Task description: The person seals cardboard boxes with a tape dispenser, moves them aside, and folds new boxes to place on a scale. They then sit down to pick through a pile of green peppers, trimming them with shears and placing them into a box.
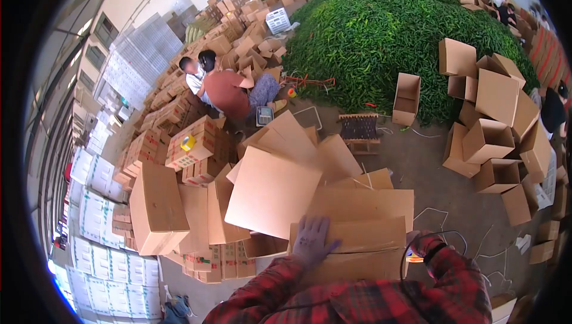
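A closed-up cardboard box [357,264] stands directly in front of me, its top flaps folded down with a seam across them. My left hand [313,240], in a pale glove, lies flat on its upper left part with fingers spread. At the box's right edge is my right hand [413,238], mostly hidden by a red plaid sleeve. Beneath it shows a yellow and orange rim, apparently a roll of tape [414,257] in its grip; the fingers are not clearly visible. An upright cardboard box [274,190] leans just beyond my left hand.
A large heap of green peppers [381,32] rises ahead. Open boxes [488,139] are piled at the right. Packed cartons [193,142], with yellow tape [187,143] on one, stand left. Two people [229,88] sit beyond them. A low stool [359,133] and loose straps are on the floor.
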The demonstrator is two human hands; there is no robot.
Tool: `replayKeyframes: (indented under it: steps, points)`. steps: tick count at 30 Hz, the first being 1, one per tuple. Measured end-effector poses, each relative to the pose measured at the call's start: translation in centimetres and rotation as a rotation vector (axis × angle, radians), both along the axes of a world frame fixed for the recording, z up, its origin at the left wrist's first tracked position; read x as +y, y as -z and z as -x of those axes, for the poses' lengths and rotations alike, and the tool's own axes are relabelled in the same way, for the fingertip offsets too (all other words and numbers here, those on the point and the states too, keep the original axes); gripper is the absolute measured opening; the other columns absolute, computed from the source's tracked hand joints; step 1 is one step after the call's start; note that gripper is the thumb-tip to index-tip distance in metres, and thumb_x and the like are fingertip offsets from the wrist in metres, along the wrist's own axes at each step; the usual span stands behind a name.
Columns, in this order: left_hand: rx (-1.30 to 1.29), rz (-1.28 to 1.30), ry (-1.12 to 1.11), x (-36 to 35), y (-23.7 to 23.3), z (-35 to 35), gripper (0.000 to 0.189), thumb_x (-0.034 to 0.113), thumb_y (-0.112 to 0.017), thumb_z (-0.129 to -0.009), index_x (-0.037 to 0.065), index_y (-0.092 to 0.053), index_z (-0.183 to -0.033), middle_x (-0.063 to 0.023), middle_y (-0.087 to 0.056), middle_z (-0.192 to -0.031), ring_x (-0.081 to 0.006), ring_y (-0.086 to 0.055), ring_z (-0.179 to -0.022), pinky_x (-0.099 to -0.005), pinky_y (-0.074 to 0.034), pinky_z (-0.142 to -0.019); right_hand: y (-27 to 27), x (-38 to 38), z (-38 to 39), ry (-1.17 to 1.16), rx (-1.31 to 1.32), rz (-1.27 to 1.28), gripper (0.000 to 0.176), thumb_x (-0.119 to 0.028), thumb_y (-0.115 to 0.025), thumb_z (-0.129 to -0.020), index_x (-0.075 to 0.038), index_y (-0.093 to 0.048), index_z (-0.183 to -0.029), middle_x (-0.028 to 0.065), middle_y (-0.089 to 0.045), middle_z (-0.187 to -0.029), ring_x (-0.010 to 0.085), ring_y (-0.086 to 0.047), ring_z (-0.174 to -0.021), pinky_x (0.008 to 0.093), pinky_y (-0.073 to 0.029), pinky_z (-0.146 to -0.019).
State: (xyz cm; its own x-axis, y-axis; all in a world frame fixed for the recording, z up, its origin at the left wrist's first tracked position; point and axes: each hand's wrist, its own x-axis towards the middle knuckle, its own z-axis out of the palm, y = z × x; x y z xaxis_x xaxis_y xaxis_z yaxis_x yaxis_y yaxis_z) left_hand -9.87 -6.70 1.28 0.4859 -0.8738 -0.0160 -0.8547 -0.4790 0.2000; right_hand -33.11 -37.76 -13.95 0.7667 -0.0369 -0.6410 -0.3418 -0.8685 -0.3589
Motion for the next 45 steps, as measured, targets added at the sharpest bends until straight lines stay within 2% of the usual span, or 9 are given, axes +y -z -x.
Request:
replayKeyframes:
  steps: [6,8,23,29,32,34,41,43,45]
  points:
    - [-0.22,0.088,-0.462,7.2,-1.2,-1.5,0.083,0.054,-0.064,-0.086,-0.002,-0.037,-0.14,-0.0238,-0.044,-0.138,-0.0353,-0.04,-0.132,-0.0503,-0.03,-0.112,-10.4,0.7,2.5,0.93,-0.372,-0.103,0.063,-0.035,-0.076,-0.073,-0.011,-0.06,-0.13,0.0138,-0.072,-0.096,0.0297,-0.069,-0.089,0.0384,-0.054,-0.081]
    - [0.482,0.369,-0.531,8.9,1.6,-1.4,0.08,0.053,-0.067,-0.085,-0.001,-0.041,-0.138,-0.0244,-0.049,-0.135,-0.0341,-0.049,-0.126,-0.0443,-0.039,-0.105,-13.6,4.4,1.5,1.444,-0.666,-0.093,0.069,-0.029,-0.075,-0.076,-0.01,-0.052,-0.139,0.0159,-0.071,-0.099,0.0307,-0.069,-0.091,0.0385,-0.053,-0.083]
    - [0.742,0.281,-0.647,10.4,2.1,-0.8,0.068,0.06,-0.042,-0.097,-0.003,-0.063,-0.116,-0.025,-0.068,-0.105,-0.0342,-0.067,-0.1,-0.0432,-0.05,-0.086,6.9,12.8,7.4,1.33,-0.459,0.102,0.074,-0.043,-0.075,-0.079,-0.009,-0.049,-0.14,0.0228,-0.068,-0.111,0.0358,-0.067,-0.101,0.0421,-0.053,-0.084]
    - [1.101,0.916,-0.636,1.5,2.1,-7.3,0.058,0.045,-0.042,-0.103,-0.006,-0.06,-0.122,-0.0087,-0.066,-0.114,-0.0199,-0.059,-0.103,-0.0324,-0.048,-0.09,6.6,17.6,16.7,1.924,-0.699,-0.064,0.048,-0.021,-0.077,-0.083,-0.005,-0.059,-0.125,0.0039,-0.068,-0.102,0.0131,-0.063,-0.087,0.0282,-0.052,-0.078]
    - [1.939,1.104,-0.001,-5.5,-1.0,-15.1,0.048,0.041,-0.04,-0.104,0.004,-0.047,-0.134,-0.0108,-0.064,-0.12,-0.0222,-0.06,-0.11,-0.0401,-0.044,-0.1,2.8,18.1,17.1,1.957,-0.811,-0.171,0.045,-0.02,-0.074,-0.087,-0.007,-0.059,-0.127,0.0032,-0.066,-0.105,0.0129,-0.063,-0.09,0.0279,-0.052,-0.079]
    - [1.542,1.199,-0.492,-10.1,-6.4,-14.4,0.063,0.049,-0.039,-0.103,0.005,-0.032,-0.147,-0.0129,-0.053,-0.14,-0.025,-0.049,-0.13,-0.0488,-0.032,-0.112,2.4,17.6,16.7,1.989,-0.895,-0.15,0.044,-0.02,-0.072,-0.089,-0.007,-0.058,-0.129,0.0026,-0.065,-0.106,0.0123,-0.062,-0.092,0.0277,-0.051,-0.079]
    - [1.496,0.373,-0.524,-0.2,12.8,-9.8,0.058,0.046,-0.052,-0.099,0.008,-0.047,-0.143,-0.0089,-0.052,-0.141,-0.0178,-0.049,-0.13,-0.0336,-0.038,-0.107,1.5,16.9,12.9,1.998,-1.084,-0.754,0.042,-0.021,-0.067,-0.09,-0.007,-0.056,-0.128,0.0015,-0.061,-0.107,0.013,-0.057,-0.098,0.0277,-0.045,-0.087]
    - [1.337,0.256,-0.926,7.0,19.7,-7.9,0.046,0.059,-0.058,-0.09,0.014,-0.063,-0.096,0.0042,-0.049,-0.072,-0.008,-0.042,-0.057,-0.0264,-0.035,-0.051,1.6,16.1,11.6,2.037,-1.085,-0.925,0.054,-0.02,-0.065,-0.09,-0.003,-0.048,-0.138,0.0043,-0.06,-0.116,0.0146,-0.057,-0.103,0.029,-0.045,-0.092]
    - [1.264,0.118,-1.052,14.9,25.6,-8.1,0.049,0.054,-0.055,-0.092,0.006,-0.065,-0.091,-0.0037,-0.056,-0.073,-0.0147,-0.048,-0.059,-0.032,-0.04,-0.054,1.4,14.6,10.6,1.945,-1.064,-1.074,0.069,-0.018,-0.063,-0.09,0.0,-0.034,-0.149,0.0093,-0.056,-0.13,0.0179,-0.056,-0.115,0.0303,-0.043,-0.1]
